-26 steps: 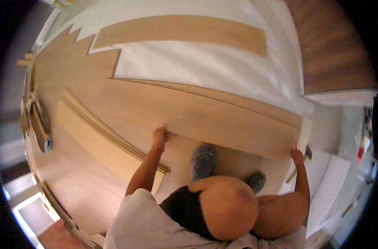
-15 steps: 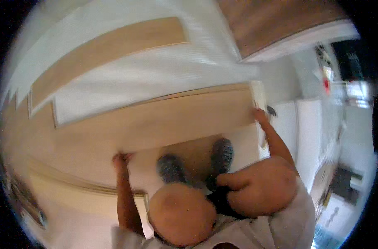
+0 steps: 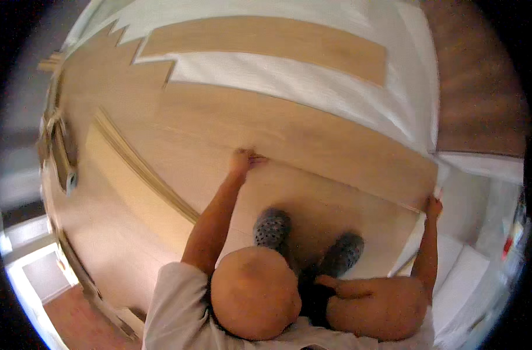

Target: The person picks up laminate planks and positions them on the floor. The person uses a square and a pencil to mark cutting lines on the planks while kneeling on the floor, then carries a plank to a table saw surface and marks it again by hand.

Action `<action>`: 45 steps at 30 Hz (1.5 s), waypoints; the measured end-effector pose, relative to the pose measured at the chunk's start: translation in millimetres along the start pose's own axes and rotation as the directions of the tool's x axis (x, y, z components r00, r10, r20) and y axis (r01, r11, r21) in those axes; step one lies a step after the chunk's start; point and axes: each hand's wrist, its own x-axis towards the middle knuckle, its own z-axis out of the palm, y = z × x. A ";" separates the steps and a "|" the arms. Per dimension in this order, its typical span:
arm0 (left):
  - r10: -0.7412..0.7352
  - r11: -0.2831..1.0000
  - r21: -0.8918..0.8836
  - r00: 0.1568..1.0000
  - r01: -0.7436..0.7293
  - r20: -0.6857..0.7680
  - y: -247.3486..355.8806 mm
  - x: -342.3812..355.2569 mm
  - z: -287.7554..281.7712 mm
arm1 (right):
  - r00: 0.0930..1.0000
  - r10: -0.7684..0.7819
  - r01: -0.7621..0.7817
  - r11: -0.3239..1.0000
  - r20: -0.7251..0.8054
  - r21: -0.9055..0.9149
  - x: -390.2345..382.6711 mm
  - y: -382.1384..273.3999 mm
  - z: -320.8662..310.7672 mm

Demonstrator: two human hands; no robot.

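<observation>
A long light-wood floor plank [image 3: 312, 131] lies across the floor in front of me, its near long edge running along a thin seam with the laid flooring. My left hand [image 3: 247, 161] rests at that seam, left of the plank's middle, its fingers stretched out to the right. At the plank's right end, my right hand [image 3: 434, 206] is closed on the near corner; part of its fingers is hidden. Farther off, a second loose plank [image 3: 266, 41] lies on white sheet underlay [image 3: 237, 69].
Stacked planks [image 3: 143, 175] lie left of my left arm. My feet in grey perforated shoes [image 3: 272, 227] stand on the laid boards. Dark brown boards [image 3: 479, 87] are at the far right, with white panels [image 3: 461, 274] nearer. Tools or scraps [image 3: 60, 149] sit along the left edge.
My view has swung left, so the scene sits farther right and is turned. My left hand has slid right along the plank's near edge; my right hand stays at its right end, by the near corner.
</observation>
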 end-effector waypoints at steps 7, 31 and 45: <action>-0.007 1.000 -0.013 0.994 0.006 -0.107 4.3 1.2 -16.2 | 0.933 0.355 -0.277 0.815 -0.061 0.508 11.4 -68.9 15.4; 0.436 0.620 0.640 0.877 -0.454 0.201 -102.6 77.9 -118.5 | 0.837 0.547 -0.540 0.833 -0.029 0.122 -53.7 -171.5 -3.8; 0.181 0.873 0.449 0.981 -0.189 0.061 -81.1 40.6 -99.0 | 0.991 0.125 -0.104 0.947 0.052 -0.305 -174.1 -92.2 -6.6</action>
